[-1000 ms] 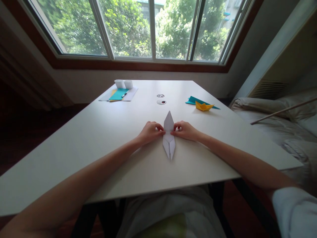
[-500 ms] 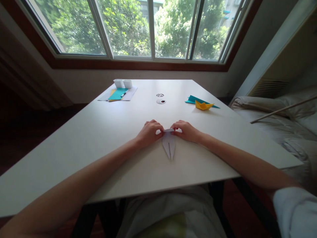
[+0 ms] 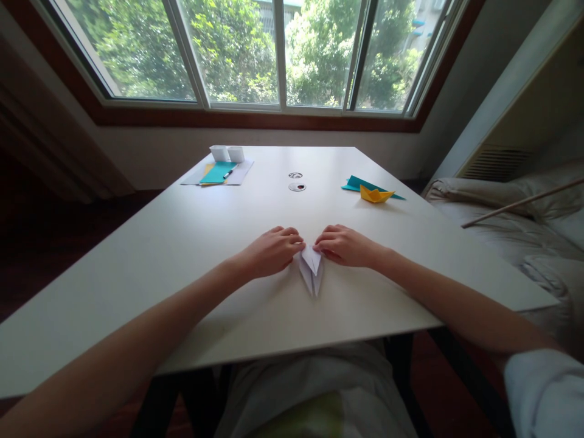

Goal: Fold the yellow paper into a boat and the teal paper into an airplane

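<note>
Left grip [image 3: 274, 250]: fingers curled, pinching far left corner of white folded paper [image 3: 312, 267]. Right grip [image 3: 344, 246]: same, far right corner. Paper lies on white surface [image 3: 264, 319], flap pointing toward near edge, two narrow tips below. Beyond: two round flat pieces [image 3: 297, 187]. Right: yellow paper boat [image 3: 376, 195], teal folded paper [image 3: 357, 184] behind. Far left: paper sheets [image 3: 216, 174], pen [image 3: 230, 173].

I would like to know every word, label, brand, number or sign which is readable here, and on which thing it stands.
No text can be read.
Near disc and far disc: dark marks, too small to tell if they are letters.
Folded white paper, yellow paper boat: no writing visible.
</note>
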A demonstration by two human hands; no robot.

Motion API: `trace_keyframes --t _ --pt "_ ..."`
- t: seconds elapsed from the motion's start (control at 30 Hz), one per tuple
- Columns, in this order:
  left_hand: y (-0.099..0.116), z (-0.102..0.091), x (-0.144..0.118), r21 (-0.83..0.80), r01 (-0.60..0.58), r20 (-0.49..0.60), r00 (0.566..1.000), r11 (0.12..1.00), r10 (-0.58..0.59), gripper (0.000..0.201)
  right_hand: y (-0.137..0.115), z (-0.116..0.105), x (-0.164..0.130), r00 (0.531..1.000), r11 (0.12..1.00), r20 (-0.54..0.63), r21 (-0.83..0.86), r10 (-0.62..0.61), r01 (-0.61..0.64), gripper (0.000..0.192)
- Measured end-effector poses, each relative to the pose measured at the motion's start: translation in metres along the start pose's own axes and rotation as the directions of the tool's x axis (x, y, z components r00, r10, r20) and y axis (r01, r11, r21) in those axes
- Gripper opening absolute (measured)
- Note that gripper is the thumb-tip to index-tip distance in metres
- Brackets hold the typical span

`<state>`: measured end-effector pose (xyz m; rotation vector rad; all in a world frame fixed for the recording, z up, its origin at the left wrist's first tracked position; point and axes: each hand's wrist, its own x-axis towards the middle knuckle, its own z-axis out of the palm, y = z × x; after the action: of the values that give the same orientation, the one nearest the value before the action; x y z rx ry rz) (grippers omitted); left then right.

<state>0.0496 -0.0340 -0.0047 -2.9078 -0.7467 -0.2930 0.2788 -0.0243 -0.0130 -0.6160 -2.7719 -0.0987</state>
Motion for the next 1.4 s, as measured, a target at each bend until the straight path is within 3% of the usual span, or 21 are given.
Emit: trace_keyframes --t 0.13,0.33,0.47,0.9,1.03,1.17,1.4 --pt "0.007 -0.003 0.001 -0.113 -0.082 0.003 0.997 0.990 0.083 0.040 -0.002 -0.002 0.001 1.000 1.000 0.004 -0.007 0.009 -0.009 0.021" --pt "0.005 -0.012 -0.002 -0.316 0.007 0.137 0.990 0.949 0.038 0.051 -0.004 -0.004 -0.001 0.998 0.997 -0.006 0.040 0.060 -0.059 0.022" --pt "0.007 -0.019 -0.003 -0.338 0.060 0.198 0.980 0.939 0.009 0.053 -0.004 -0.005 -0.002 0.995 0.993 -0.002 0.054 0.101 -0.100 0.021" --pt "0.007 -0.025 -0.010 -0.397 0.028 0.300 0.949 0.917 0.101 0.047 -0.018 -0.013 0.001 0.983 0.983 0.040 0.008 0.180 -0.181 0.042" --pt "-0.001 -0.026 -0.009 -0.521 0.033 0.265 0.956 0.853 0.125 0.042 -0.013 -0.015 -0.001 0.990 0.990 0.075 0.066 0.121 -0.126 0.041" --pt "-0.015 -0.017 -0.008 -0.643 0.095 0.147 0.989 0.760 0.002 0.037 -0.002 -0.017 -0.006 0.993 0.978 0.111 0.197 0.039 -0.061 0.039" --pt "-0.015 -0.001 -0.003 -0.458 0.107 0.076 0.994 0.883 -0.081 0.031 0.003 -0.017 -0.007 0.990 0.967 0.129 0.240 0.054 -0.084 0.042"
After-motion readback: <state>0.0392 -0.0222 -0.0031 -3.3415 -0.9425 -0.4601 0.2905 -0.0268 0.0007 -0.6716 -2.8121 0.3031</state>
